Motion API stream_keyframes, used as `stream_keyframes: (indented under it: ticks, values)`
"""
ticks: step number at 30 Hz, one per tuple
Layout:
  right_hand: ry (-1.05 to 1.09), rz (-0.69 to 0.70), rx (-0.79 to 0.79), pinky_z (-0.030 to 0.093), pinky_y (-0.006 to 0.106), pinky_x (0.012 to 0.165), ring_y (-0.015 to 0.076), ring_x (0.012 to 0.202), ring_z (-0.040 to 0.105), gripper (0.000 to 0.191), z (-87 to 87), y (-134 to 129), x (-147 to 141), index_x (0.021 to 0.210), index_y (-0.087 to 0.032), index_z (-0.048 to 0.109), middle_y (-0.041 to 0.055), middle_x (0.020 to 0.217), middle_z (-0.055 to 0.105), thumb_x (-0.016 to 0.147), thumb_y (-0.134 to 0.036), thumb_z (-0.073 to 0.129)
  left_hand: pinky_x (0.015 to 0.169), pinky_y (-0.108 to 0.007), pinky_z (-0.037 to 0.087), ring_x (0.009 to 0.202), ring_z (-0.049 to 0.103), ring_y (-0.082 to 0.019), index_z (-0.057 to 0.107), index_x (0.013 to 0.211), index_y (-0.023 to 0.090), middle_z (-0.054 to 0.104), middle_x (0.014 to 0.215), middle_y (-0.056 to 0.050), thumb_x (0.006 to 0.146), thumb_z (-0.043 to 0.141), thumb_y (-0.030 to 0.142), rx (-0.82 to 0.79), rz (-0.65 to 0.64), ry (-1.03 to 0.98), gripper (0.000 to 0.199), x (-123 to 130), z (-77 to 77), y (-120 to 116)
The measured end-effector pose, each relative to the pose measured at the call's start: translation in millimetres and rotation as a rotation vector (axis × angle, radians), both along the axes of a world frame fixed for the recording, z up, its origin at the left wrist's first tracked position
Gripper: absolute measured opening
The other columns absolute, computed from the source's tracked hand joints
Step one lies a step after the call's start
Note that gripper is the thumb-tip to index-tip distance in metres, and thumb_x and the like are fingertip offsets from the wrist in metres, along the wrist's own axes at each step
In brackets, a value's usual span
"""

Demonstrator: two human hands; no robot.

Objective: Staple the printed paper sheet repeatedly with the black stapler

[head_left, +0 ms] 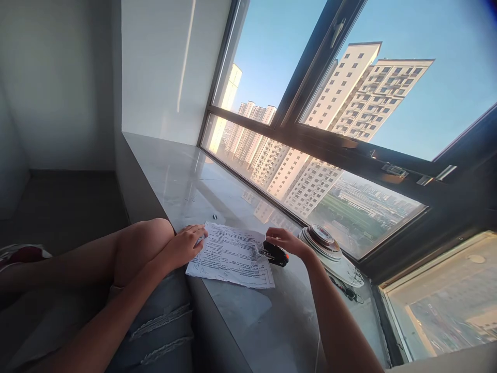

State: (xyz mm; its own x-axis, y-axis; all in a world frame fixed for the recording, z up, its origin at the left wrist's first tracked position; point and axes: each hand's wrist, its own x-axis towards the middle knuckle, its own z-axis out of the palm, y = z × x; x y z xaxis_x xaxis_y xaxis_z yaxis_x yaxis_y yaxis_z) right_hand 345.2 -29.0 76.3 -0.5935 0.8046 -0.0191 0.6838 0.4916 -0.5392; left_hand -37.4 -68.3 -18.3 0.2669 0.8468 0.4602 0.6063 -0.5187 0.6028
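Note:
A printed sheet of paper [233,259], with dense text and small diagrams, lies on the grey stone window sill with its near-left part at the sill's edge. My left hand [190,243] is closed at the sheet's left edge, fingers over the paper. At its right edge sits a black stapler [276,255] with an orange spot at one end, and the paper is crumpled there. My right hand [285,240] is closed over the stapler's far side; its thumb is hidden. Just beyond the sheet lies a tiny dark metallic piece [215,216], too small to name.
A stack of round plates or discs [322,241] stands by the window, right of my right forearm, with a dark cord or glasses-like item [349,294] beside it. The sill [174,160] runs along a dark-framed window [287,124]. My bent knee [155,230] touches its edge.

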Motion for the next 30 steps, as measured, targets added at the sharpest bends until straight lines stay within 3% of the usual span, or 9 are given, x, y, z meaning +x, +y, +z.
stream_keyframes:
  ticks: [4, 8, 11, 16, 20, 25, 30]
  values:
    - [-0.041, -0.004, 0.128, 0.043, 0.025, 0.068, 0.0135, 0.074, 0.053, 0.042, -3.1, 0.2, -14.6, 0.081, -0.017, 0.064, 0.0026, 0.085, 0.061, 0.095, -0.054, 0.050, 0.115, -0.046, 0.038, 0.131, 0.053, -0.031, 0.070, 0.106, 0.023, 0.063, 0.135, -0.010, 0.085, 0.053, 0.029, -0.004, 0.005, 0.007, 0.028, -1.0, -1.3, 0.3]
    - [-0.155, 0.119, 0.079, 0.041, 0.024, 0.068, 0.0129, 0.072, 0.053, 0.032, -4.1, -2.6, -25.9, 0.085, -0.019, 0.065, 0.0001, 0.081, 0.064, 0.087, -0.050, 0.064, 0.112, -0.045, 0.042, 0.134, 0.050, -0.032, 0.070, 0.108, 0.024, 0.059, 0.141, -0.009, 0.086, 0.052, 0.028, -0.030, 0.002, 0.012, 0.029, -3.5, -4.4, 0.5]
    - [-0.222, 0.085, 0.092, 0.038, 0.024, 0.065, 0.0114, 0.066, 0.049, 0.029, -5.8, -1.2, -19.9, 0.081, -0.018, 0.064, -0.0026, 0.072, 0.061, 0.085, -0.046, 0.066, 0.112, -0.044, 0.043, 0.135, 0.049, -0.032, 0.070, 0.110, 0.024, 0.058, 0.142, -0.008, 0.085, 0.053, 0.028, -0.040, -0.003, 0.003, 0.030, -4.4, -5.0, 0.3]
    - [-0.137, 0.058, 0.036, 0.040, 0.024, 0.065, 0.0123, 0.068, 0.050, 0.029, -4.2, -0.8, -8.0, 0.083, -0.017, 0.065, -0.0013, 0.075, 0.061, 0.085, -0.046, 0.065, 0.115, -0.046, 0.038, 0.137, 0.047, -0.031, 0.070, 0.109, 0.024, 0.056, 0.144, -0.008, 0.088, 0.050, 0.029, -0.034, -0.018, 0.043, 0.030, -4.7, -7.0, 2.2]
    - [-0.092, 0.086, -0.021, 0.039, 0.024, 0.063, 0.0123, 0.068, 0.049, 0.034, -3.6, -2.3, -14.8, 0.086, -0.017, 0.066, -0.0007, 0.075, 0.059, 0.086, -0.051, 0.063, 0.115, -0.046, 0.037, 0.138, 0.045, -0.030, 0.070, 0.111, 0.025, 0.055, 0.145, -0.008, 0.091, 0.047, 0.030, -0.015, -0.029, 0.089, 0.031, -4.9, -8.9, 3.7]
    - [-0.076, -0.046, 0.069, 0.032, 0.024, 0.058, 0.0116, 0.061, 0.041, 0.052, -17.8, 2.7, -37.2, 0.071, -0.018, 0.056, -0.0018, 0.065, 0.049, 0.094, -0.062, 0.043, 0.115, -0.045, 0.037, 0.136, 0.048, -0.030, 0.071, 0.109, 0.024, 0.057, 0.143, -0.008, 0.090, 0.049, 0.029, -0.011, -0.034, 0.067, 0.030, -4.0, -6.3, 2.2]
    - [-0.083, -0.130, 0.116, 0.028, 0.027, 0.058, 0.0113, 0.055, 0.035, 0.055, -27.3, 2.7, -57.5, 0.062, -0.019, 0.041, -0.0030, 0.057, 0.039, 0.099, -0.057, 0.029, 0.116, -0.043, 0.036, 0.137, 0.047, -0.028, 0.070, 0.110, 0.023, 0.057, 0.143, -0.008, 0.091, 0.047, 0.030, -0.013, -0.030, 0.094, 0.031, -3.7, -3.8, 0.6]
